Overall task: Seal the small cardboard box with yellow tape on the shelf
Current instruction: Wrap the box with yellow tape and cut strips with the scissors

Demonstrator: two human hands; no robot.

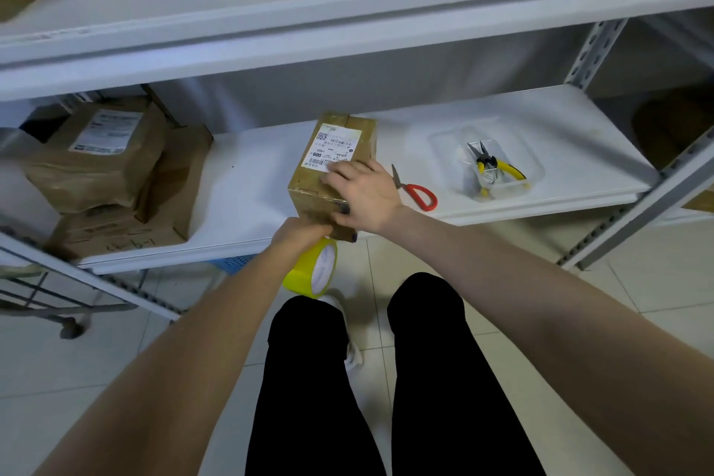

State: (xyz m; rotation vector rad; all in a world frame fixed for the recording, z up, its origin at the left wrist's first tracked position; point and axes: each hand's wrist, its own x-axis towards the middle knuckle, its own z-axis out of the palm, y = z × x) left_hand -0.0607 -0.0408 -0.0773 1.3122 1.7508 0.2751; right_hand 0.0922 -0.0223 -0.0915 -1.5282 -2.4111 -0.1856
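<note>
A small cardboard box (336, 151) with a white shipping label on top lies on the white shelf (255, 182), its near end at the shelf's front edge. My right hand (363, 193) presses flat on the box's near top corner, thumb down the front face. My left hand (299, 234) grips a roll of yellow tape (313, 270) just below and in front of the box's near end, held over the shelf edge. Whether a strip runs from the roll onto the box is hidden by my hands.
Red-handled scissors (415, 189) lie right of the box. A clear tray (498, 166) further right holds yellow-handled pliers. Brown parcels (100, 162) are stacked at the shelf's left. Larger boxes sit on the upper shelf (347, 12). My legs stand on the tiled floor below.
</note>
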